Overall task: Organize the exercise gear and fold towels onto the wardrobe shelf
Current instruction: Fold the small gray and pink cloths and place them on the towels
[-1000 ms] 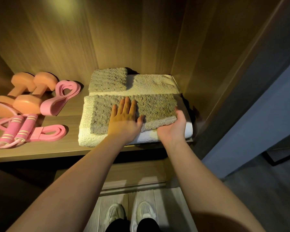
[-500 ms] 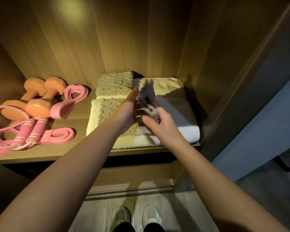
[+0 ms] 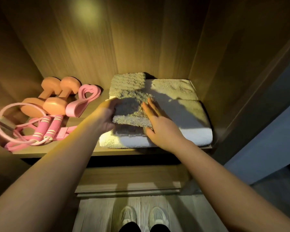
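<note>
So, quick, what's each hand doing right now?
Left hand: holding the grey towel by its edge.
Right hand: open, fingers straight against that towel.

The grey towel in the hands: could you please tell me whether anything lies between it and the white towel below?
Nothing visible does. The grey towel is directly over the white towel, the left hand gripping its left edge, the right hand flat against its right side.

Both arms reach forward, left hand (image 3: pixel 105 115) gripping the grey towel (image 3: pixel 131 108), right hand (image 3: pixel 161 126) flat with fingers (image 3: pixel 151 109) straight.
</note>
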Motion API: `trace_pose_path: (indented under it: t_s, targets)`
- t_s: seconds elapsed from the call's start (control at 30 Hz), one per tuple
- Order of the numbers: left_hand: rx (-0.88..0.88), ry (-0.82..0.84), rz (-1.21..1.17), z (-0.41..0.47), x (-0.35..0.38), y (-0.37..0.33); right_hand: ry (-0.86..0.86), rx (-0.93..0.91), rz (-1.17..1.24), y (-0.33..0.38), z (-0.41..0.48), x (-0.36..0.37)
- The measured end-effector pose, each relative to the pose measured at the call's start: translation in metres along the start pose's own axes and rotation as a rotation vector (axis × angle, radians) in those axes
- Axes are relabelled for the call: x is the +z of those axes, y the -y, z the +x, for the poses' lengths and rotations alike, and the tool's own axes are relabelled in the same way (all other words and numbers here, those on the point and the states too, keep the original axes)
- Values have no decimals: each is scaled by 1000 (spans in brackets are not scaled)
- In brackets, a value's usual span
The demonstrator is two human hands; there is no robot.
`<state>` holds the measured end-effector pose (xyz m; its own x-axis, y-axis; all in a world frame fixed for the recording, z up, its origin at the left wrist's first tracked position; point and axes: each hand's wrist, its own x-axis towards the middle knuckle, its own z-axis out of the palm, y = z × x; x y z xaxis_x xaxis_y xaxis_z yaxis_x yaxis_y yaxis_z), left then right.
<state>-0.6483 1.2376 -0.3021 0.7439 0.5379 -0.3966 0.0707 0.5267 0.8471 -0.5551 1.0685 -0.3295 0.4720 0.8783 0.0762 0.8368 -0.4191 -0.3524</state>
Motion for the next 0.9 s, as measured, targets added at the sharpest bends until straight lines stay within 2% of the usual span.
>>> trace_pose_path:
  t_s: [0.07,0.2,0.27,0.43,0.57,0.63,0.77,0.9]
  targets:
    - [11,-45,178,3,-9,3,8,0,4,1,2,8]
    - [50,-75,143,8,-13,1,-23,-11,-19,4,0,15]
    - [79,-138,237,14,-12,2,-41,3,-29,4,-1,16]
    - [197,-311,828,22,-20,6,-59,23,-107,4,-3,25]
    - [263,-399,1124,20,-30,4,-60,39,-119,2,-3,28]
    - [213,-390,1146,22,-33,0,-52,37,-131,2,-3,28]
    - [-44,-274,957,21,-19,-14,-50,33,-172,3,-4,30]
    - [-237,-201,1005,18,-8,-20,-32,36,-206,1,-3,33]
